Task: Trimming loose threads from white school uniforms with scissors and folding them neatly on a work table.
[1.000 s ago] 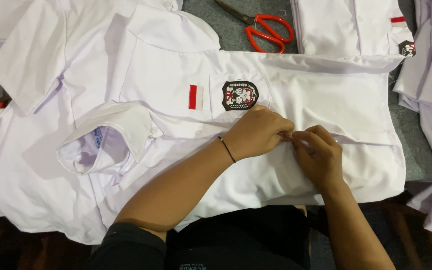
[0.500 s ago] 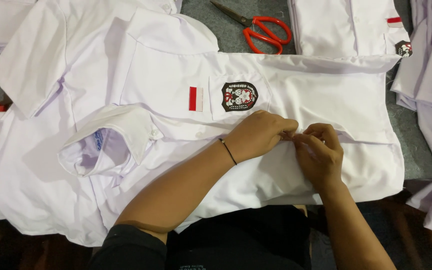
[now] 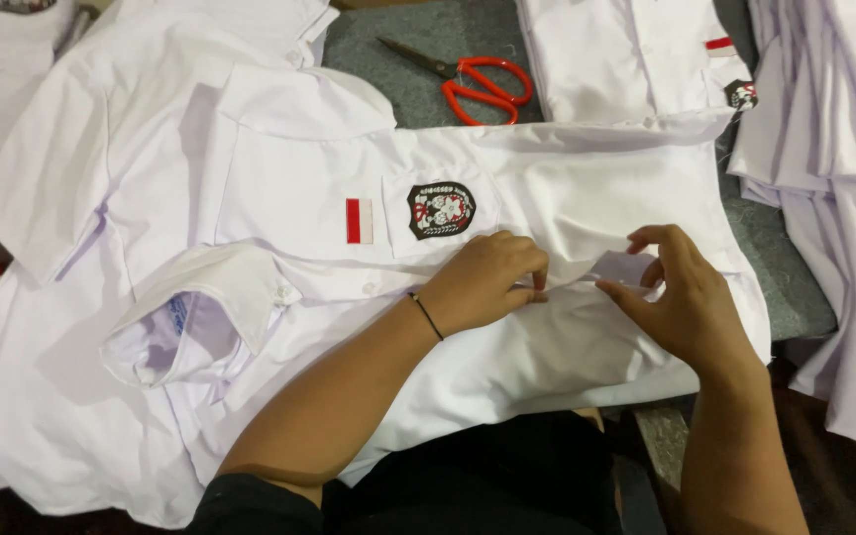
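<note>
While the two hands were pressed close together a moment ago, they have now moved a little apart along the front edge of the white short-sleeved cotton shirt, which lies flat on the grey table. The left hand is curled, pinching the shirt's edge between its fingertips. The right hand is half open and lifts a small fold of the same cloth, so the front looks to be opening up there. On the shirt's chest pocket sits a black shield-shaped patch, and just beside it a small red and white strip. Red-handled scissors lie above the shirt. More folded white shirts are stacked at the right.
</note>
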